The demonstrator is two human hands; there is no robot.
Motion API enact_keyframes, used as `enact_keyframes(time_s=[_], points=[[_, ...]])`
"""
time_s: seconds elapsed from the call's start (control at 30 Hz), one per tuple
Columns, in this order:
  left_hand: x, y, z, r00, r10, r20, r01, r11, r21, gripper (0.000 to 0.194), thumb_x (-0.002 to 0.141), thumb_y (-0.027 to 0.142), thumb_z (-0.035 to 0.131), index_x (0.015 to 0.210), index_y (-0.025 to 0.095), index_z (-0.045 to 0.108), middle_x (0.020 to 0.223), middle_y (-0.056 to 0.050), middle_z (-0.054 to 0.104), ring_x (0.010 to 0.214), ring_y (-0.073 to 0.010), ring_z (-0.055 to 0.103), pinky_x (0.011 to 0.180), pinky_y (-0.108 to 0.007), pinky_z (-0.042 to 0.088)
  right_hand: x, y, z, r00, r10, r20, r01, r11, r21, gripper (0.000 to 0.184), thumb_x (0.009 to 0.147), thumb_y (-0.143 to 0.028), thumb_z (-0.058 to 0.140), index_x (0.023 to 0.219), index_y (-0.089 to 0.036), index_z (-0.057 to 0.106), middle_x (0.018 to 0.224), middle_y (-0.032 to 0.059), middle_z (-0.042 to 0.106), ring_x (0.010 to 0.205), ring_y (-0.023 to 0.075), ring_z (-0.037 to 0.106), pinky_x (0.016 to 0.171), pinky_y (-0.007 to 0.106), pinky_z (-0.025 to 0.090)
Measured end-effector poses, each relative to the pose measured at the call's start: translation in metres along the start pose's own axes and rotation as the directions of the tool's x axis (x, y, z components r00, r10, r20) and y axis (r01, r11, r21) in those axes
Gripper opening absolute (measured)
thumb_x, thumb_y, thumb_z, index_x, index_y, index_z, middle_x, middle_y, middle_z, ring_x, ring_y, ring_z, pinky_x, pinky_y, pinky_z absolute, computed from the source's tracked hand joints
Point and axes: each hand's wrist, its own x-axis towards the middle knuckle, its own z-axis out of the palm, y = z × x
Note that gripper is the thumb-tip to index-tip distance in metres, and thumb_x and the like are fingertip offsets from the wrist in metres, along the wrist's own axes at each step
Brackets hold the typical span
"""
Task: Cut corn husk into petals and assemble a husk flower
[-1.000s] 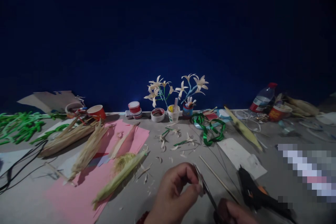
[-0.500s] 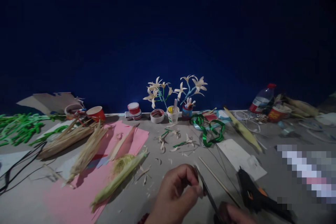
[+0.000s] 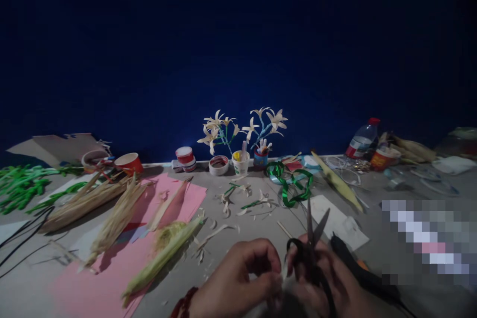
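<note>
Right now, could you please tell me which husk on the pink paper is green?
The husk nearest the left hand; the others on the paper are tan.

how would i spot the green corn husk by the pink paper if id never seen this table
Find the large pink paper sheets on the left side of the grey table. A long, pale green corn husk lies over their right edge, beside tangled yellowish fibres. It is green, while the bundled husks to its left are dry and tan.
</note>
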Motion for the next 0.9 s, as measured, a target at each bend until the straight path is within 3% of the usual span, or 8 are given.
enact_keyframes(time_s=[0.13, 0.2, 0.33, 0.5, 0.57, 0.73, 0.9], points=[[-0.001, 0.006, -0.008, 0.998, 0.041, 0.05, -0.047, 0.99, 0.135, 0.007, 0.073, 0.012, 0.059, 0.075, 0.017, 0.056, 0.068, 0.001, 0.056, 0.063, -0.012, 0.05, 0.06, -0.023, 0.038, 0.015, -0.014, 0.018, 0.99, -0.025, 0.139, 0.033, 0.998, -0.057, 0.031, 0.062, -0.029, 0.084, 0.085, -0.022, 0.065, 0.075, 0.0025, 0.073, 0.069, 0.0204, 0.067, 0.065, 0.029, 0.054], [-0.002, 0.009, -0.011, 0.997, 0.057, 0.052, -0.063, 0.992, 0.113, 0.004, 0.075, 0.015, 0.059, 0.077, 0.017, 0.056, 0.071, 0.0, 0.056, 0.064, -0.0122, 0.048, 0.06, -0.023, 0.038, 0.015, -0.014, 0.02, 0.989, -0.017, 0.144, 0.033, 0.993, -0.109, 0.026, 0.065, -0.027, 0.08, 0.085, -0.021, 0.065, 0.075, 0.002, 0.072, 0.07, 0.0204, 0.068, 0.066, 0.029, 0.054], [-0.005, 0.013, -0.016, 0.989, 0.133, 0.065, -0.143, 0.971, 0.19, 0.004, 0.079, 0.016, 0.059, 0.083, 0.016, 0.058, 0.081, -0.003, 0.058, 0.075, -0.0154, 0.051, 0.071, -0.026, 0.04, 0.01, -0.011, 0.021, 0.999, -0.036, 0.025, 0.039, 0.991, -0.129, 0.035, 0.061, -0.022, 0.08, 0.093, -0.022, 0.064, 0.088, 0.0034, 0.074, 0.082, 0.0226, 0.069, 0.075, 0.031, 0.054], [-0.005, 0.012, -0.02, 0.978, 0.174, 0.117, -0.192, 0.967, 0.167, 0.01, 0.087, 0.024, 0.056, 0.091, 0.014, 0.058, 0.088, -0.008, 0.061, 0.081, -0.0176, 0.054, 0.078, -0.03, 0.042, 0.002, -0.02, 0.033, 0.997, -0.043, 0.059, 0.051, 0.987, -0.151, 0.03, 0.055, -0.015, 0.077, 0.081, -0.021, 0.064, 0.067, -0.0042, 0.067, 0.063, 0.0159, 0.063, 0.061, 0.025, 0.05], [-0.003, 0.008, -0.019, 0.977, 0.198, 0.072, -0.204, 0.976, 0.073, 0.014, 0.086, 0.026, 0.061, 0.093, 0.015, 0.058, 0.09, -0.007, 0.061, 0.083, -0.0176, 0.055, 0.077, -0.029, 0.043, 0.0, -0.023, 0.038, 0.999, -0.035, 0.016, 0.036, 0.994, -0.104, 0.032, 0.052, -0.013, 0.079, 0.078, -0.021, 0.064, 0.066, -0.0044, 0.066, 0.06, 0.0146, 0.061, 0.058, 0.024, 0.048], [0.001, -0.012, -0.007, 0.955, 0.162, -0.249, -0.218, 0.952, -0.214, 0.021, 0.079, 0.033, 0.071, 0.082, 0.016, 0.06, 0.076, 0.001, 0.055, 0.061, -0.0096, 0.053, 0.057, -0.022, 0.042, 0.002, -0.016, 0.044, 0.997, 0.003, -0.077, 0.0, 0.999, 0.041, 0.035, 0.054, -0.03, 0.088, 0.08, -0.023, 0.066, 0.073, 0.0, 0.07, 0.065, 0.0185, 0.065, 0.062, 0.028, 0.052], [0.003, -0.021, 0.0, 0.952, 0.129, -0.279, -0.198, 0.951, -0.238, 0.031, 0.073, 0.04, 0.076, 0.079, 0.015, 0.06, 0.072, 0.0, 0.056, 0.056, -0.0074, 0.05, 0.051, -0.02, 0.039, 0.012, -0.009, 0.039, 0.992, -0.047, -0.121, 0.05, 0.998, 0.026, 0.037, 0.053, -0.036, 0.089, 0.077, -0.022, 0.066, 0.069, 0.0007, 0.07, 0.066, 0.0208, 0.067, 0.065, 0.031, 0.056]])
